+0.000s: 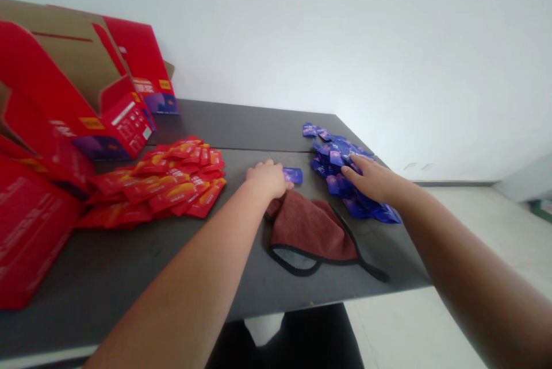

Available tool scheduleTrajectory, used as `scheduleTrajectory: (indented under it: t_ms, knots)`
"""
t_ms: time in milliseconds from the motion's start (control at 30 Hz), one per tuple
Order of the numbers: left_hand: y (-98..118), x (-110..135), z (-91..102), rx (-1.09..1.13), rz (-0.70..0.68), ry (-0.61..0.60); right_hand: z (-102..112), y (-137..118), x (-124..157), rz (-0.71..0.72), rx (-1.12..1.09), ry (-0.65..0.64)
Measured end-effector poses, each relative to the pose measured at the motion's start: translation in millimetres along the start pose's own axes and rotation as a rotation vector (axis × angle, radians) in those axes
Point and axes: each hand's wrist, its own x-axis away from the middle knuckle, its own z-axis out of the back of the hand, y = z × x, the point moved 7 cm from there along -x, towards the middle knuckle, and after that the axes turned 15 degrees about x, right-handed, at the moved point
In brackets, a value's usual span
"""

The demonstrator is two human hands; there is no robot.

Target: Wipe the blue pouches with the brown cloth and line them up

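My left hand (267, 179) is at the middle of the dark table, its fingers closed on the edge of a single blue foil sachet (293, 175). Just below that hand lies a folded maroon cloth with black trim (308, 228). My right hand (371, 179) rests on a heap of blue sachets (345, 176), fingers spread flat and holding nothing. Left of my left hand is a large pile of red sachets (164, 182), which neither hand touches.
Flattened and part-folded red cardboard cartons (69, 87) lean at the table's left and back left. The dark table (241, 127) has a seam across it, and its far edge meets a white wall. Pale floor shows beyond its right and near edges.
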Motion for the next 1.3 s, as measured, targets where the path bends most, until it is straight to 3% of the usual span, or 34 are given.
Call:
scheduleTrajectory:
  t_ms: [300,433,500,567,733,833,967,1067,1300]
  knots:
    - [-0.1,9.4,7.2,0.001,-0.054,0.077,9.0,5.2,5.1,-0.068,0.014,0.054]
    - [-5.4,16.0,16.9,0.049,0.0,0.118,30.2,-3.3,17.3,-0.064,-0.045,0.208]
    - [-10.0,18.1,19.9,0.061,0.025,0.103,45.7,-20.4,31.9,-0.006,-0.109,0.313]
    - [-14.2,18.8,19.5,0.05,0.044,0.062,54.7,-49.3,49.8,0.124,-0.188,0.33]
    - [-14.6,20.3,13.2,-0.035,0.023,0.018,39.1,-143.8,95.7,0.595,-0.316,0.064]
    - [-14.6,24.6,14.4,-0.053,-0.017,0.036,26.4,-169.8,104.4,0.619,-0.227,0.086]
    - [-28.7,42.7,22.2,-0.042,-0.02,0.022,18.1,-170.2,105.1,0.557,-0.176,0.095]
    - [-39.2,76.3,22.6,0.006,-0.045,0.004,16.4,-155.5,113.3,0.526,-0.237,0.079]
    - [-39.6,166.6,-8.4,0.23,-0.345,-0.135,9.2,-120.6,125.4,0.371,-0.383,0.125]
